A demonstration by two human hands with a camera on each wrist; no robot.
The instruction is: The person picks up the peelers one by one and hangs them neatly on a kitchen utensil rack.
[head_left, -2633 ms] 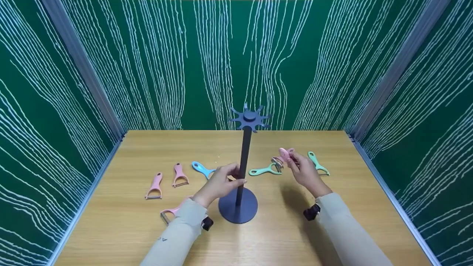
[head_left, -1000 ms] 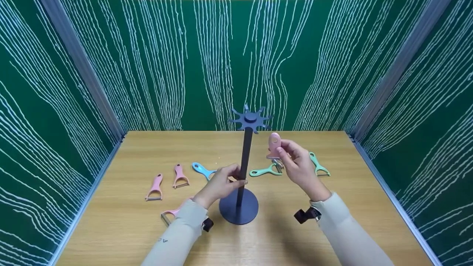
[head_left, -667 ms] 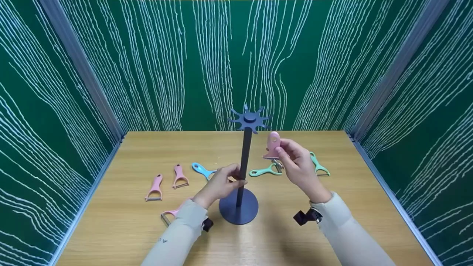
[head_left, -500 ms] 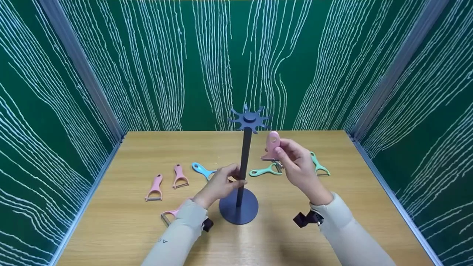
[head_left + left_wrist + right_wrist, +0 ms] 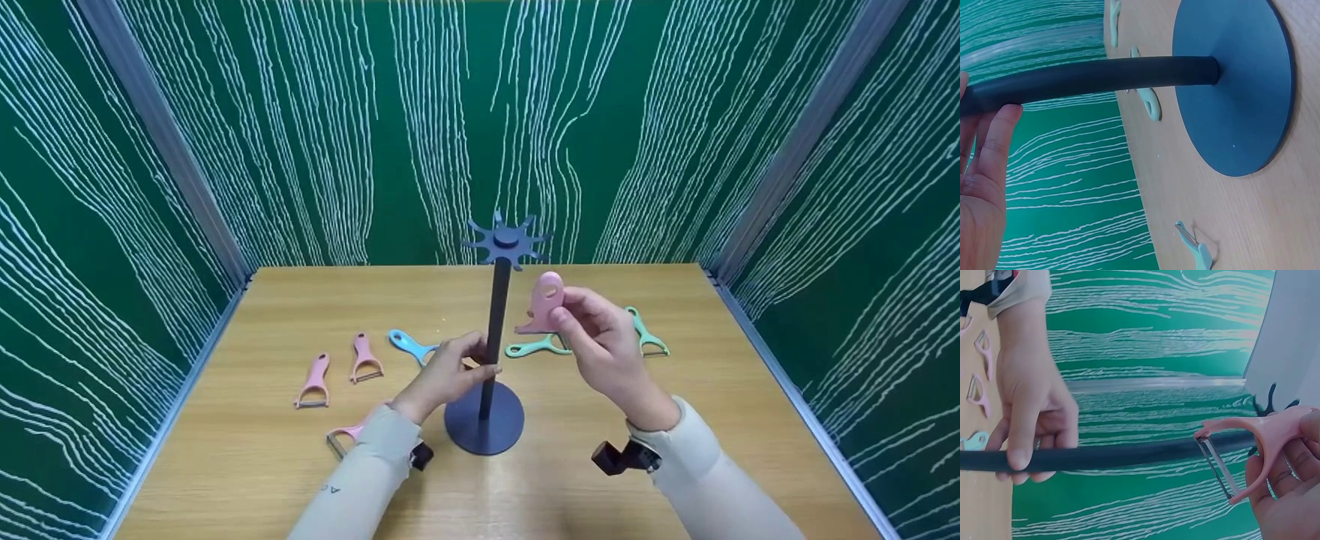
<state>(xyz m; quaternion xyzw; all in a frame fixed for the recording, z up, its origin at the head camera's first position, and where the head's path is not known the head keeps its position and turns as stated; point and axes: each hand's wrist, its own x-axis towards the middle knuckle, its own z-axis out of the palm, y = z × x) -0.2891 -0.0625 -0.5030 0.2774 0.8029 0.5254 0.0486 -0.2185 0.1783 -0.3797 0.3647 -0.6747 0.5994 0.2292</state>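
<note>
My left hand (image 5: pixel 448 371) grips the black post of a stand (image 5: pixel 495 322) part way up, thumb on one side and fingers round the other. The stand rises upright from a round base (image 5: pixel 485 431) and carries a star-shaped ring of hooks (image 5: pixel 507 238) on top; nothing hangs on them. My right hand (image 5: pixel 611 349) pinches a pink peeler (image 5: pixel 546 300) in the air, right of the post and a little below the hooks. Its handle hole points up and its blade end down. In the right wrist view the metal blade (image 5: pixel 1220 467) of that peeler shows plainly.
Pink peelers (image 5: pixel 313 381) lie at the left, one partly under the left sleeve. A blue peeler (image 5: pixel 409 343) lies behind the left hand. Green peelers (image 5: pixel 529 347) rest behind the right hand. Green walls with white lines (image 5: pixel 420 112) enclose the table (image 5: pixel 277 480).
The right hand has lifted the pink peeler from beside the green one, turned it handle up and brought it left, nearer the post. It has dipped slightly lately. The left hand stays on the post.
</note>
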